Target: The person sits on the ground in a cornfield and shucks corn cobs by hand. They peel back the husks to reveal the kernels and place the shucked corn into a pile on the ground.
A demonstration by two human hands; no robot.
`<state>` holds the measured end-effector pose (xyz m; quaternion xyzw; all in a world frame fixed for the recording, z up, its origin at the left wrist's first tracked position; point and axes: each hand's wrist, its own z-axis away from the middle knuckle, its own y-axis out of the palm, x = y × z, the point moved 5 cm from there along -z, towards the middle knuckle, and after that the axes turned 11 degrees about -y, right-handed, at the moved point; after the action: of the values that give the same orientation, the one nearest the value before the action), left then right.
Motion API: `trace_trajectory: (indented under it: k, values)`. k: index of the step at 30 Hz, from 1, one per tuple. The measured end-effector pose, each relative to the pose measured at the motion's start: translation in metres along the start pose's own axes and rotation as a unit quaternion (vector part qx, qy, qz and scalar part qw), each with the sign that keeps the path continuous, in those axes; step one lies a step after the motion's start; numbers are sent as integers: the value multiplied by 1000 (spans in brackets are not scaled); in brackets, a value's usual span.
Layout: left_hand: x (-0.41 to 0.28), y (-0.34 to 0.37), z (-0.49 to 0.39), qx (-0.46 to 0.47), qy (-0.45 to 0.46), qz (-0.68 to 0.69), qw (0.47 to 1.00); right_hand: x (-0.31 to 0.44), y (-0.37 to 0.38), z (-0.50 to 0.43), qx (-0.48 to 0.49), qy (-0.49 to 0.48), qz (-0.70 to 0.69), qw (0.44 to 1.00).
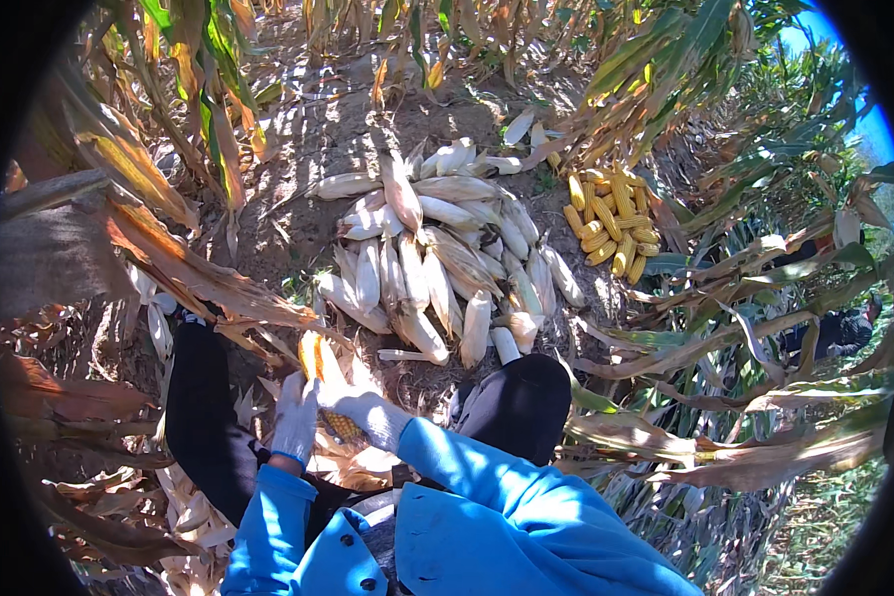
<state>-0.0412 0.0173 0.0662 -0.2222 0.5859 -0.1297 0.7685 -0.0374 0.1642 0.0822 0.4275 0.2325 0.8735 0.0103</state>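
Note:
A partly husked ear of corn (311,356) stands up between my hands, with orange-yellow kernels bare on one side and pale husk on the other. My left hand (296,417), in a white knit glove, holds it from the left. On its right side, my right hand (366,416), gloved the same way, grips the husk; the fingers are partly lost in glare. More kernels (343,426) show just below the hands, and I cannot tell whether they belong to the same ear. In front of my knees lies a heap of unhusked corn ears (447,261).
A pile of bare yellow cobs (614,220) lies on the soil right of the heap. Loose husks (194,499) cover the ground by my left leg. Dry corn stalks and leaves (216,261) lean in from both sides. Another person (838,331) is partly visible at far right.

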Motion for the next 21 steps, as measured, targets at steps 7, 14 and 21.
trace_trajectory:
  k: [7,14,21]
  values:
    - [18,12,23,190,41,-79,978,71,-165,-29,-206,-31,-287,935]
    - [71,12,19,188,-204,0,961,292,-361,22,-387,-329,-114,854]
    - [73,16,21,211,-285,6,935,222,-475,55,-413,-291,105,856]
